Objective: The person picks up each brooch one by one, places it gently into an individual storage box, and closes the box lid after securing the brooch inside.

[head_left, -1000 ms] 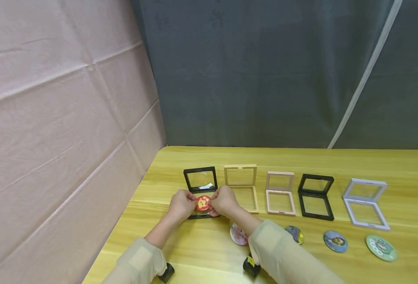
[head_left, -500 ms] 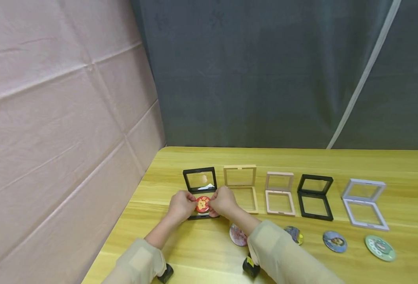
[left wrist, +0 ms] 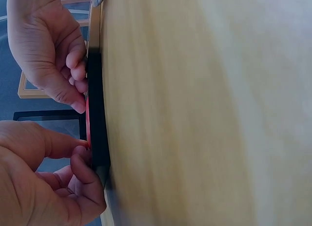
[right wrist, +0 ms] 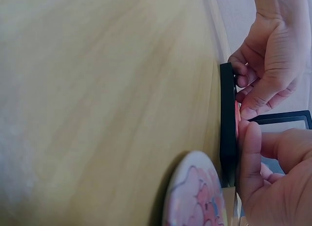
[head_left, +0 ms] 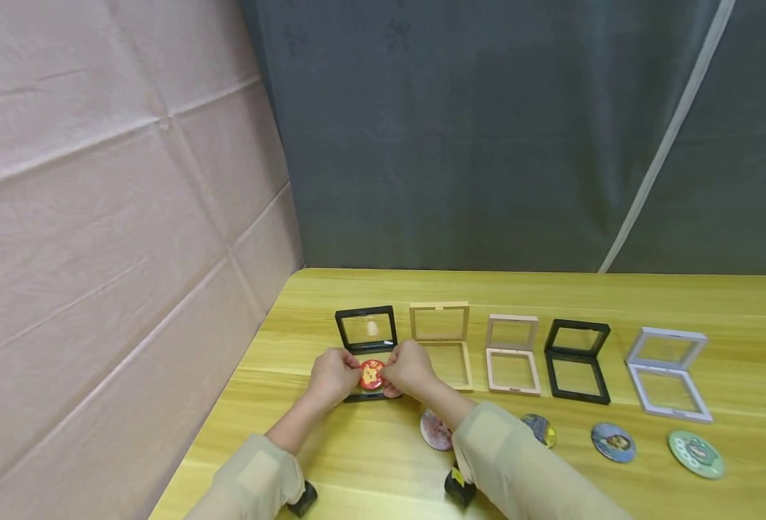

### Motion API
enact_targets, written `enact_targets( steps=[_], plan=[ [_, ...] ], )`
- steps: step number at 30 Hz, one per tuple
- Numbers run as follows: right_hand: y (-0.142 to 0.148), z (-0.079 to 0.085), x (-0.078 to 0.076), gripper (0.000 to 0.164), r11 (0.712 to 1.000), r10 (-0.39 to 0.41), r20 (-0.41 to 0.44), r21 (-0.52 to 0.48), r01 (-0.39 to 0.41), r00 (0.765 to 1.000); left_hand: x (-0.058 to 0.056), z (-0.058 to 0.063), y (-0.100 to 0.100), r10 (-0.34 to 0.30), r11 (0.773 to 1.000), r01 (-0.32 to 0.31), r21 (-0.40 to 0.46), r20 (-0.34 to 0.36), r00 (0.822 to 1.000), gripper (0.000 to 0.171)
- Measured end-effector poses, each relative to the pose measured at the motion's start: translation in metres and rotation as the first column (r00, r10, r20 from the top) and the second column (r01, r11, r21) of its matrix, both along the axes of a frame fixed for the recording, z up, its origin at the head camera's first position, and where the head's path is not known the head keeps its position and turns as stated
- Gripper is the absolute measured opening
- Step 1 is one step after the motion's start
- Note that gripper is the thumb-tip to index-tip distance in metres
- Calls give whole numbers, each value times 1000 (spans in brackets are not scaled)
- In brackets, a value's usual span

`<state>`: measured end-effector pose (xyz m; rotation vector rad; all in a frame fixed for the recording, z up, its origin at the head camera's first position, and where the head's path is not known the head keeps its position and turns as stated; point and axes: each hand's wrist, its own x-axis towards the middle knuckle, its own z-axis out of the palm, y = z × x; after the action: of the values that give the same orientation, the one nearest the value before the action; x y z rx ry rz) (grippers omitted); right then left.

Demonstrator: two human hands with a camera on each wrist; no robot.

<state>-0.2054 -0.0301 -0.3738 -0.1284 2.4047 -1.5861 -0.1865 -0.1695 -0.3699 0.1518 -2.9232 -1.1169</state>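
A round red button badge (head_left: 371, 375) with a yellow figure lies over the lower half of the leftmost black display frame (head_left: 365, 398), whose upper half stands raised behind it. My left hand (head_left: 332, 375) pinches the badge's left edge with thumb and fingertips. On the opposite edge, my right hand (head_left: 411, 368) holds it the same way. Seen edge-on in the left wrist view, the badge is a thin red strip (left wrist: 88, 121) along the black frame (left wrist: 98, 109). The right wrist view shows both thumbs close together on the badge (right wrist: 237, 114).
To the right stand more unfolded frames: yellow-tan (head_left: 470, 367), pink (head_left: 514, 391), black (head_left: 578, 396) and white (head_left: 678, 413). Before them lie a pink badge (head_left: 436, 430), a dark multicoloured one (head_left: 539, 430), a blue one (head_left: 613, 442) and a green one (head_left: 696, 453). A pale cloth wall borders the left.
The red badge has settled slightly lower over the frame between my hands. A bright white reflection on the raised lid has shrunk away. Both hands stay almost in place.
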Motion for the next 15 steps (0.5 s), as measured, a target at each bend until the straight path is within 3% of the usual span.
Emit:
enact_targets(
  steps=[15],
  plan=[
    [5, 0, 2, 12, 999, 24, -43, -25, -25, 999, -1, 2, -3, 12, 1000, -12, 19, -3, 1000, 5]
  ],
)
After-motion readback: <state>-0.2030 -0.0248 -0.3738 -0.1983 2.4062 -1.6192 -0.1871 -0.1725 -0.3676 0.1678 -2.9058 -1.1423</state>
